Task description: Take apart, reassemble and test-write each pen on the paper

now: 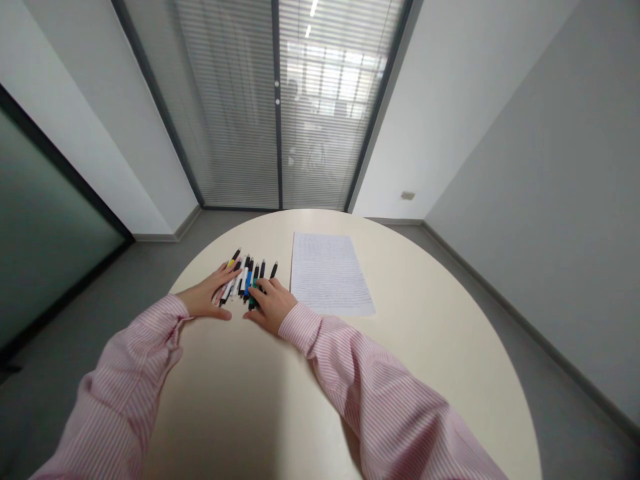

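Note:
Several pens (243, 280) lie bunched side by side at the left of the round table (430, 320), with black, white, blue, green and yellow parts showing. My left hand (207, 297) rests along the left edge of the bunch, fingers stretched out and thumb apart. Against its right side lies my right hand (271, 303), fingers spread over the nearer ends of some pens. Neither hand grips a pen; the fingers and palms hide parts of the pens beneath them.
To the right of the pens lies a sheet of paper (327, 275) covered with lines of writing. Beyond the table's far edge are a glass partition with blinds (240, 147) and white walls. A frosted glass panel (50, 227) stands at the left.

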`<state>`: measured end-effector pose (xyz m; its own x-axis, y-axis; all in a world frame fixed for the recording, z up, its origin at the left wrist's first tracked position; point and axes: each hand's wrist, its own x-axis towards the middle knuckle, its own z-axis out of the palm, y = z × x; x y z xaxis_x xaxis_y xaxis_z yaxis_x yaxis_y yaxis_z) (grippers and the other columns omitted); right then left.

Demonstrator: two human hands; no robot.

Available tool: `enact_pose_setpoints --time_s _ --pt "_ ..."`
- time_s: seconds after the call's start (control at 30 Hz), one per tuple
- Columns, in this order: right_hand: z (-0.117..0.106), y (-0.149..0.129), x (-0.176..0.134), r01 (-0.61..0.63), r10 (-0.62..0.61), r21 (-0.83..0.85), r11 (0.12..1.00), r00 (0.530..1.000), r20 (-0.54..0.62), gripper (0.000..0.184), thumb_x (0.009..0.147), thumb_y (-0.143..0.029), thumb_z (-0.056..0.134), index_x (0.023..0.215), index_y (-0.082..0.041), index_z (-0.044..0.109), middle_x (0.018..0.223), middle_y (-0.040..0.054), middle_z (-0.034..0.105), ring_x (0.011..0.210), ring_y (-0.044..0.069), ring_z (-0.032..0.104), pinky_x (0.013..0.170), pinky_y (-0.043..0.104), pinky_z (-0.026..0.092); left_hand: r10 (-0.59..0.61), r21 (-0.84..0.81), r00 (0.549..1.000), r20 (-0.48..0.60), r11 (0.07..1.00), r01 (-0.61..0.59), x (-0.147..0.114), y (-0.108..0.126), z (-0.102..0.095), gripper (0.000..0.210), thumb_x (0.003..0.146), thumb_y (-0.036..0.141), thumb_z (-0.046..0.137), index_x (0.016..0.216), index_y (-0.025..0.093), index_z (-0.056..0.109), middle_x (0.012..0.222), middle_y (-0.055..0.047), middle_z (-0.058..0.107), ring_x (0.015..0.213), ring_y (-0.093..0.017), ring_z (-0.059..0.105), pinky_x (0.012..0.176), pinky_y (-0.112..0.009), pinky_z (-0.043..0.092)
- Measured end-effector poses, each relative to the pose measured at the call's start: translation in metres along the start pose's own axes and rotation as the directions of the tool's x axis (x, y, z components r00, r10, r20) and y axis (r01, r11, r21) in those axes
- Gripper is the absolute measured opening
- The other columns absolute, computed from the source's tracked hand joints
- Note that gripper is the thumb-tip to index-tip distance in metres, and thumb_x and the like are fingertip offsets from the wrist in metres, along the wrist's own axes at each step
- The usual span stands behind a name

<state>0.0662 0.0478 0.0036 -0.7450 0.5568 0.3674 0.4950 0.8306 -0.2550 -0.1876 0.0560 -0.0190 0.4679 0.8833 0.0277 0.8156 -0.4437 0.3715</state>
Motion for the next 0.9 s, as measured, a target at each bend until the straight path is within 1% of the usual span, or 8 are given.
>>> enact_pose_setpoints --time_s 0.07,0.23,0.43,0.53,0.6,0.7,0.8,0.9 --pt "0.003 0.002 0.003 0.009 -0.009 0.001 1.000 1.000 0.010 0.044 0.079 -0.042 0.059 0.110 -0.012 0.054 0.109 0.0138 0.053 0.101 0.024 0.043 0.091 0.039 0.039 0.017 -0.001 1.000 -0.023 1.000 -0.017 0.001 -0.002 0.004 0.099 0.057 0.058 0.067 0.139 0.019 0.027 0.148 -0.015 0.013 0.135 -0.033 0.012 0.106 -0.048 0.024" --pt "0.011 0.009 0.008 0.026 -0.026 0.008 1.000 0.999 0.024 0.040 0.079 -0.039 0.060 0.107 -0.010 0.057 0.107 0.0131 0.056 0.101 0.023 0.046 0.091 0.036 0.040 0.048 0.081 0.973 -0.227 0.996 -0.031 0.009 -0.005 0.011 0.086 0.058 0.065 0.064 0.128 0.019 0.044 0.142 -0.014 0.033 0.131 -0.032 0.027 0.107 -0.046 0.023" --pt "0.013 0.011 0.005 0.001 -0.001 0.028 1.000 1.000 -0.003 0.039 0.081 -0.033 0.060 0.111 -0.009 0.054 0.119 0.0181 0.051 0.114 0.025 0.041 0.098 0.041 0.037 0.084 0.130 0.983 -0.161 0.989 -0.063 0.020 0.009 0.020 0.086 0.066 0.067 0.054 0.135 0.019 0.035 0.145 -0.014 0.026 0.134 -0.034 0.017 0.106 -0.050 0.021" --pt "0.015 0.012 0.005 0.018 -0.019 0.019 1.000 1.000 0.025 0.040 0.081 -0.026 0.059 0.115 -0.007 0.052 0.125 0.0211 0.047 0.123 0.026 0.036 0.103 0.044 0.030 0.113 0.104 0.975 -0.193 0.990 -0.095 0.020 0.014 0.021 0.086 0.066 0.069 0.053 0.134 0.019 0.037 0.143 -0.014 0.031 0.133 -0.033 0.022 0.106 -0.047 0.023" --pt "0.016 0.014 0.006 -0.001 -0.001 0.028 1.000 0.999 0.051 0.035 0.082 -0.020 0.057 0.116 -0.010 0.052 0.126 0.0188 0.047 0.123 0.024 0.038 0.103 0.043 0.031 0.116 0.096 0.968 -0.224 0.991 -0.097 0.020 0.015 0.020 0.086 0.064 0.069 0.056 0.132 0.020 0.040 0.138 -0.014 0.037 0.130 -0.032 0.029 0.105 -0.044 0.026" --pt "0.017 0.017 0.008 -0.024 0.020 0.068 0.997 0.998 0.061 0.033 0.082 -0.019 0.057 0.114 -0.012 0.054 0.124 0.0155 0.051 0.121 0.023 0.042 0.102 0.041 0.034 0.075 0.102 0.957 -0.281 0.994 -0.048 0.019 0.018 0.017 0.079 0.066 0.064 0.058 0.129 0.021 0.043 0.131 -0.013 0.042 0.123 -0.031 0.037 0.103 -0.042 0.031" --pt "0.017 0.019 0.008 -0.037 0.032 0.097 0.995 0.998 0.052 0.034 0.081 -0.021 0.059 0.114 -0.012 0.054 0.121 0.0153 0.053 0.122 0.024 0.042 0.102 0.041 0.035 0.015 0.124 0.937 -0.350 0.992 0.030 0.017 0.020 0.014 0.063 0.079 0.055 0.047 0.131 0.020 0.040 0.134 -0.012 0.037 0.122 -0.029 0.037 0.103 -0.043 0.030" --pt "0.017 0.019 0.007 -0.040 0.037 0.097 0.994 0.999 0.038 0.034 0.081 -0.020 0.059 0.114 -0.013 0.054 0.122 0.0149 0.053 0.122 0.024 0.041 0.101 0.042 0.035 -0.006 0.165 0.936 -0.351 0.984 0.068 0.017 0.021 0.014 0.058 0.084 0.050 0.039 0.133 0.021 0.036 0.137 -0.010 0.035 0.122 -0.029 0.036 0.104 -0.046 0.026"
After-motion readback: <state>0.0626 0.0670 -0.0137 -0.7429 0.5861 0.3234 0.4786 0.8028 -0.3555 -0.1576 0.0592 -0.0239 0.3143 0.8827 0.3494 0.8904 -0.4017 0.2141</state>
